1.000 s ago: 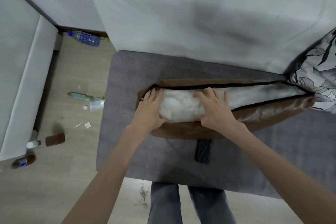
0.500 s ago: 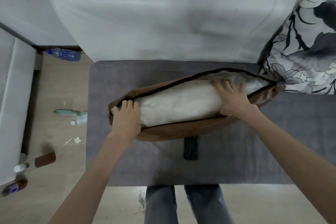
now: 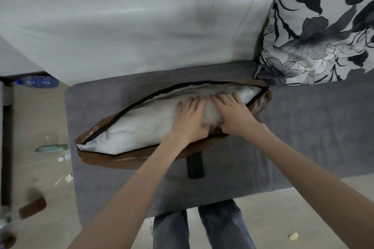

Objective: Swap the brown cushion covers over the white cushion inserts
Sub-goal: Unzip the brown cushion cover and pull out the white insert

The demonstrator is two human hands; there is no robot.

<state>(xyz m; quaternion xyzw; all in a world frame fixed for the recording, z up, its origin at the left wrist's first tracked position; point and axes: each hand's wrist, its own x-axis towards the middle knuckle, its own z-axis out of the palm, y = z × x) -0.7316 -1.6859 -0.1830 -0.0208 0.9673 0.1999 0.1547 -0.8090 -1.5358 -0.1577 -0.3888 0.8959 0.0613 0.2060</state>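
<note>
A brown cushion cover (image 3: 129, 159) lies on the grey sofa seat (image 3: 303, 133) with its black zip wide open along the top. The white cushion insert (image 3: 139, 129) fills the opening and bulges out of it. My left hand (image 3: 189, 119) and my right hand (image 3: 232, 113) lie side by side, palms down, fingers spread, pressing on the right half of the insert. Neither hand grips anything. The left end of the insert sticks out past the cover's corner.
A black remote (image 3: 195, 166) lies on the seat just below the cover. A floral black-and-white cushion (image 3: 319, 32) leans at the back right. Bottles (image 3: 36, 82) and litter lie on the wooden floor to the left. My legs (image 3: 202, 228) stand at the seat's front edge.
My left hand has left the cover's left end and moved right, beside my right hand. Both now press the insert's right half. The view has shifted right, showing more of the floral cushion.
</note>
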